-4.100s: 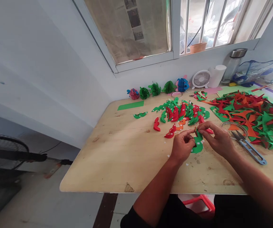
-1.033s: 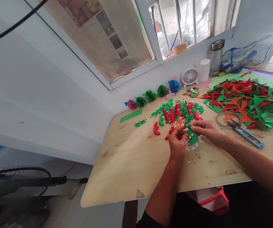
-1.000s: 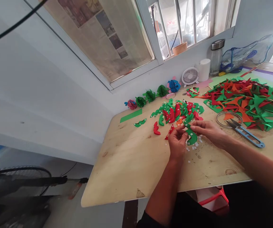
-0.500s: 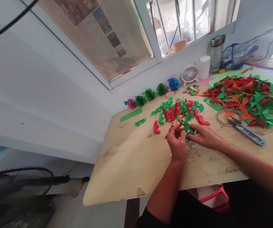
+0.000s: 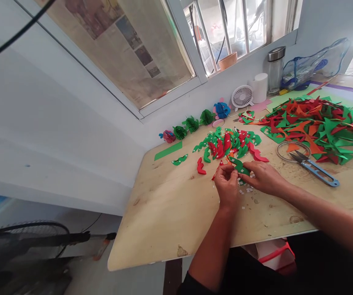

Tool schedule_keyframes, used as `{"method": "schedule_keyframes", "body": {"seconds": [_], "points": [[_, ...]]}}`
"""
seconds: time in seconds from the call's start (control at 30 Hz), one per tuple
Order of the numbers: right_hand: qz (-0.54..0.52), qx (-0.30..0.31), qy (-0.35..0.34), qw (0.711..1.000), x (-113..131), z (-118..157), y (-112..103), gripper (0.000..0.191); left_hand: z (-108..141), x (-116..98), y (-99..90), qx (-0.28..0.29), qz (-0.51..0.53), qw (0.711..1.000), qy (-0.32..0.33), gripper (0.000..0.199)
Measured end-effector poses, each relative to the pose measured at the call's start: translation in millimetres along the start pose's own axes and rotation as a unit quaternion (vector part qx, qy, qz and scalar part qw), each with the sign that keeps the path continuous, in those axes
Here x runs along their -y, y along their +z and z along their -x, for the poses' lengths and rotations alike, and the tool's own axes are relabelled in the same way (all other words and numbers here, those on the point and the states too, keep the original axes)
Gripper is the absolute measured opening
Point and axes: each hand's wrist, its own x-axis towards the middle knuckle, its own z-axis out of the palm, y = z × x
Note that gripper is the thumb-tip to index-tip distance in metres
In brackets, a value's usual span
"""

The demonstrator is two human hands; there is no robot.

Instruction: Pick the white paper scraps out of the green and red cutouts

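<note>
A green wavy paper piece with small white squares is held between both hands above the wooden table. My left hand pinches its near left side, fingers closed. My right hand grips its right side with thumb and fingers. Just beyond the hands lies a pile of red and green wavy paper pieces, many with white squares on them. Small white bits are scattered on the table beneath the hands. A red piece and a green piece lie apart to the left.
Blue snips and a ring lie right of my hands, beside a large heap of paper scraps. Folded paper ornaments, a small white fan and a glass bottle line the wall.
The view has shifted slightly. The green piece between my hands has tilted a little and its upper end now points more to the left; both hands still hold it.
</note>
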Motion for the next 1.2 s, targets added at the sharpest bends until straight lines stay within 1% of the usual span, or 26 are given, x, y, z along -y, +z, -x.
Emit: {"method": "schedule_keyframes", "body": {"seconds": [0.2, 0.33, 0.5, 0.67, 0.9, 1.1, 1.2], "points": [[0.051, 0.014, 0.026, 0.998, 4.6, 0.8, -3.1, 0.016, 4.8, -7.8, 2.1, 0.021, -0.056, 0.998, 0.035, 0.009], [0.049, 0.016, 0.028, 0.998, 3.4, 0.7, -3.3, 0.021, 4.5, -8.6, 1.3, 0.028, -0.078, 0.995, 0.050, 0.009], [0.037, 0.031, 0.021, 0.999, 1.3, 0.8, -3.4, 0.025, 4.2, -6.1, -1.0, 0.054, -0.092, 0.992, 0.070, 0.014], [0.033, 0.042, 0.029, 0.998, 0.2, 1.1, -4.3, 0.027, 3.3, -3.1, -2.0, 0.070, -0.104, 0.989, 0.076, 0.016], [0.029, 0.043, 0.024, 0.998, 0.4, 0.4, -4.6, 0.029, 2.2, -1.1, -1.8, 0.066, -0.103, 0.990, 0.074, 0.016], [0.043, 0.048, 0.019, 0.998, 0.1, -0.1, -2.8, 0.027, 4.4, -3.1, -0.7, 0.059, -0.148, 0.983, 0.087, 0.017], [0.053, 0.052, 0.016, 0.997, 0.3, 0.2, -1.9, 0.028, 5.5, -2.0, -0.3, 0.056, -0.151, 0.983, 0.086, 0.016]]}}
